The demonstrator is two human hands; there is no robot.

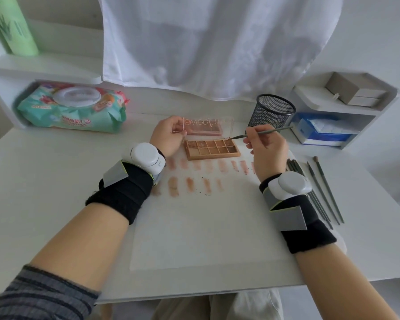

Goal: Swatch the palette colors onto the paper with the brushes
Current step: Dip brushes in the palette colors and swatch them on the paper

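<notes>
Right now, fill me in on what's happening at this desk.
A person is swatching an eyeshadow palette onto a sheet of paper. The left hand holds the clear lid open at its edge, while the right hand pinches a thin brush with its tip at the palette's far right pans. Two rows of swatches already mark the paper. Spare brushes lie to the right.
</notes>
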